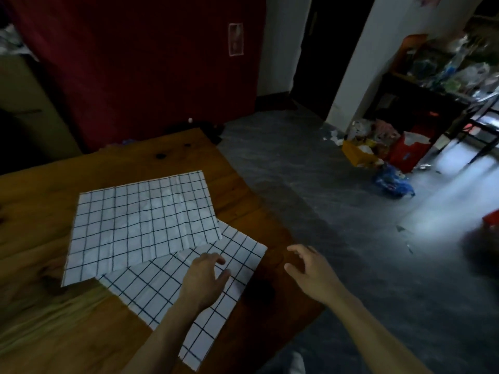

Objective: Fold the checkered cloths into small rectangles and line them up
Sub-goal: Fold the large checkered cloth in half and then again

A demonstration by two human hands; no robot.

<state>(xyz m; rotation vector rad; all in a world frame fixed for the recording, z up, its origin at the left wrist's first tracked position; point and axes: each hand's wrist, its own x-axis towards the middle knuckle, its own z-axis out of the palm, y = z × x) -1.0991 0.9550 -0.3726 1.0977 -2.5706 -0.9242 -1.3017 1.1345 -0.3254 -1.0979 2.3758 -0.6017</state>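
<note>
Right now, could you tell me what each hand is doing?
Left hand: open, resting on the lower checkered cloth, gripping nothing.
Right hand: open, fingers loosely spread, above the table edge, holding nothing.

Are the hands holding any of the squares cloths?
No grip yet. The left hand rests on the lower checkered cloth near its right corner; the right hand hovers open beside it.

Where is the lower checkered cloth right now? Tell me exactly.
In the head view the lower checkered cloth lies on the wooden table near its right edge, partly tucked under the upper checkered cloth, with the left hand resting on it.
</note>
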